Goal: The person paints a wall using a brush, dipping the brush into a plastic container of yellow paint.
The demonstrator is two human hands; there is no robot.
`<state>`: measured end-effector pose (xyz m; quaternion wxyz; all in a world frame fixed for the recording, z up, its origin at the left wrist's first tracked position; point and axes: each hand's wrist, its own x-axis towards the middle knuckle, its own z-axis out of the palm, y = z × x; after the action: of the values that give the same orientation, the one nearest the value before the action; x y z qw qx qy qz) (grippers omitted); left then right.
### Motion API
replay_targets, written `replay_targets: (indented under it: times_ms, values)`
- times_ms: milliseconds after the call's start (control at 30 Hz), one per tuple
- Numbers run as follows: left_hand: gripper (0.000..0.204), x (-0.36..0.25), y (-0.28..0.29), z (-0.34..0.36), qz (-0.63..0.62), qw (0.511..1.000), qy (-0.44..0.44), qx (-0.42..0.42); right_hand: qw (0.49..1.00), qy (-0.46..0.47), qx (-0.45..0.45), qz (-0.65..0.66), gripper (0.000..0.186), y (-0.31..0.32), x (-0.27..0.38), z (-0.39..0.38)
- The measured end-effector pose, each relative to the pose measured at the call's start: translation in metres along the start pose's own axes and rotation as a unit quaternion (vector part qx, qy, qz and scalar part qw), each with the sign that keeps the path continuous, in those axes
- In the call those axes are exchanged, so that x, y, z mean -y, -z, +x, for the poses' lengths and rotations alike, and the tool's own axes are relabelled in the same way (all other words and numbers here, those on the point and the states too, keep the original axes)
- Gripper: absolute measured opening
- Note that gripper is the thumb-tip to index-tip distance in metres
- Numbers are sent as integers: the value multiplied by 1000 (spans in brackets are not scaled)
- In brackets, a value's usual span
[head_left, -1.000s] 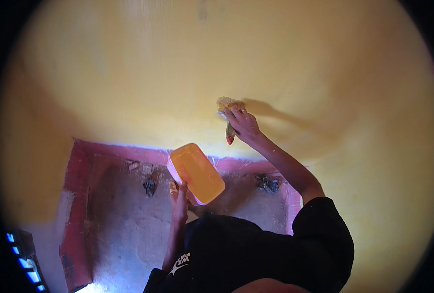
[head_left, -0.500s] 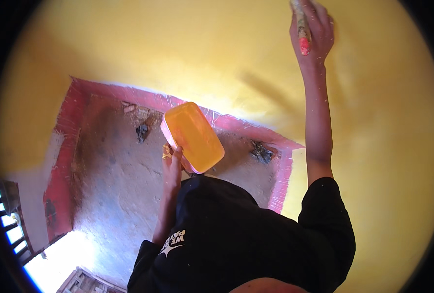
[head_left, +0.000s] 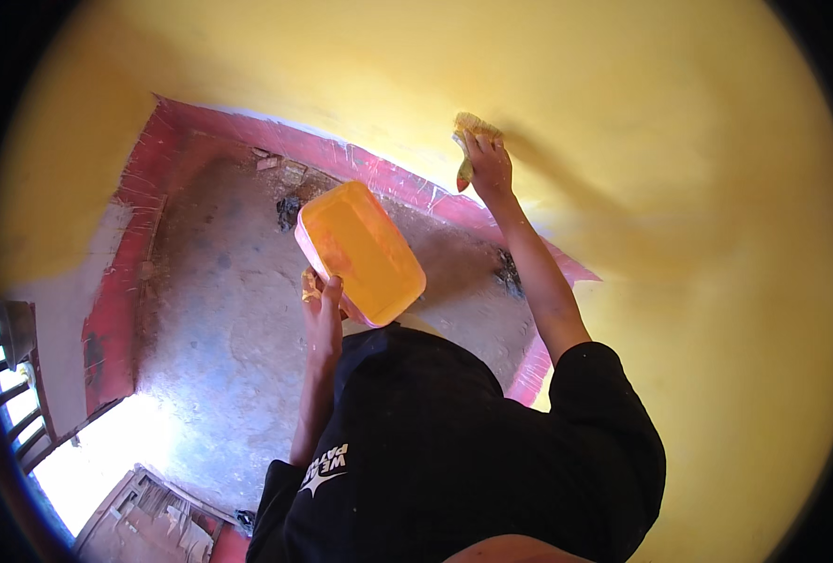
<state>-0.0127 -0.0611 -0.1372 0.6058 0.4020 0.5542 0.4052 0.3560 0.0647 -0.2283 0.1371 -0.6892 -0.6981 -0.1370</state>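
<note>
In my left hand (head_left: 323,314) is a rectangular plastic tub (head_left: 362,251) with rounded corners and a pinkish outside. Yellow-orange paint covers its inside, and the tub tilts a little. My thumb rests along its near side, and yellow paint marks my fingers. My right hand (head_left: 490,167), out ahead and to the right, is closed round a paintbrush (head_left: 464,171). The bristles (head_left: 477,124) are coated yellow and appear to touch the yellow wall (head_left: 623,122); the handle has a red end pointing down.
A red-pink band (head_left: 276,136) with white streaks runs along the wall's foot. Dark crumpled plastic lies on the floor (head_left: 219,281) by the far wall and near the right corner. At left are a bright doorway (head_left: 107,450), a barred window (head_left: 18,394) and a worn wooden panel (head_left: 154,521).
My right hand with the paintbrush has come down and left along the wall from the top right. The tub has shifted slightly left, and the view has tilted a little.
</note>
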Motion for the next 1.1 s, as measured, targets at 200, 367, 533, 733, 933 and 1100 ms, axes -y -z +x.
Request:
replay_targets:
  times_ms: [200, 367, 533, 733, 933, 1100]
  values:
    - [54, 8, 4, 0, -22, 999, 10, -33, 993, -15, -61, 101, 71, 87, -35, 27]
    - [63, 1, 12, 2, -39, 998, 40, 26, 957, 27, -280, -70, 44, 213, -51, 73]
    - [63, 1, 11, -2, -37, 999, 31, 22, 953, -12, -272, -132, 66, 223, -37, 62]
    - [50, 1, 9, -6, -44, 999, 28, -13, 996, -6, -44, -83, 63, 74, -18, -10]
    - [54, -14, 3, -10, -61, 997, 41, -25, 995, -17, -48, 90, 44, 44, 15, -16]
    - [48, -13, -5, -2, -81, 995, 28, -45, 893, -101, -125, 420, 27, 95, 71, 1]
